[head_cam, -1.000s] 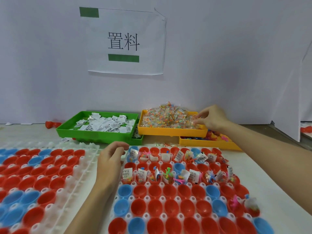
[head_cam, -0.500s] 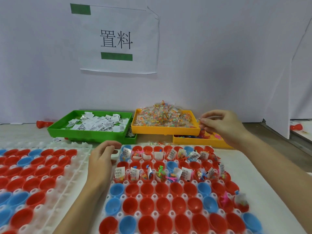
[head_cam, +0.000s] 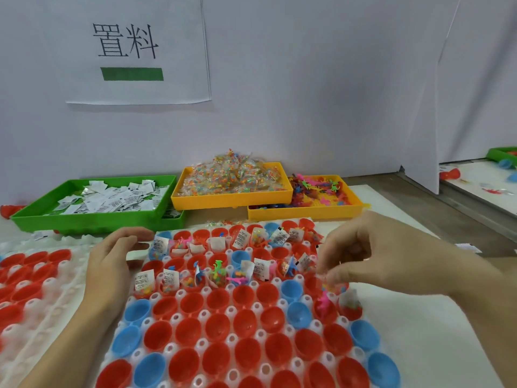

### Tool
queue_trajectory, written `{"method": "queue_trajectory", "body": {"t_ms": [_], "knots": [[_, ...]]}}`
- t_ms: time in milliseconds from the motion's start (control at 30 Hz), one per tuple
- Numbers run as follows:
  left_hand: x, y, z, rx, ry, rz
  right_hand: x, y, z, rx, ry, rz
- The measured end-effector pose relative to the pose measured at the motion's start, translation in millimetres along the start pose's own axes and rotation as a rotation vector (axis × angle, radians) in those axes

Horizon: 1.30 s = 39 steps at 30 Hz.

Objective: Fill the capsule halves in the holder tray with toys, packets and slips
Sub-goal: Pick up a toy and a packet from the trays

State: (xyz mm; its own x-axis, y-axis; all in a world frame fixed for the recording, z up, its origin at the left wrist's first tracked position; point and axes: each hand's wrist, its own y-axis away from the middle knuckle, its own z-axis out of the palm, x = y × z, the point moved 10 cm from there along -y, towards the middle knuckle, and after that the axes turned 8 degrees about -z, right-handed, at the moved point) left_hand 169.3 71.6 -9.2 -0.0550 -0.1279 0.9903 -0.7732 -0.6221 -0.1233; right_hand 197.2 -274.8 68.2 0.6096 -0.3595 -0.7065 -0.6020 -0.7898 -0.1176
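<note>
Fingertips point(head_cam: 333, 277) of right hand point(head_cam: 375, 256) blurred, curled low over right edge of holder tray point(head_cam: 179, 317); what they pinch, cannot tell. Tray's near edge cut off by frame. Left hand point(head_cam: 112, 264) relaxed, fingers loose, resting at tray's left edge. Tray in center of table: far rows of red and blue capsule halves point(head_cam: 218, 306) filled, near rows empty.
</note>
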Motion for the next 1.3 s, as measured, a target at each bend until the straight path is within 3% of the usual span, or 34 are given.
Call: {"method": "queue_trajectory", "body": {"t_ms": [267,633,767,1300], "knots": [[2,0,1,0.003,-0.019,0.015,-2,2,11,0.002,0.244,0.023],[2,0,-1,0.014,-0.013,0.010,9,1,21,-0.044,0.185,0.119],[2,-1,-1,0.019,-0.016,0.006,5,-1,22,-0.113,0.251,0.104],[2,0,0,0.005,-0.013,0.008,4,-3,27,-0.114,0.206,0.104]]}}
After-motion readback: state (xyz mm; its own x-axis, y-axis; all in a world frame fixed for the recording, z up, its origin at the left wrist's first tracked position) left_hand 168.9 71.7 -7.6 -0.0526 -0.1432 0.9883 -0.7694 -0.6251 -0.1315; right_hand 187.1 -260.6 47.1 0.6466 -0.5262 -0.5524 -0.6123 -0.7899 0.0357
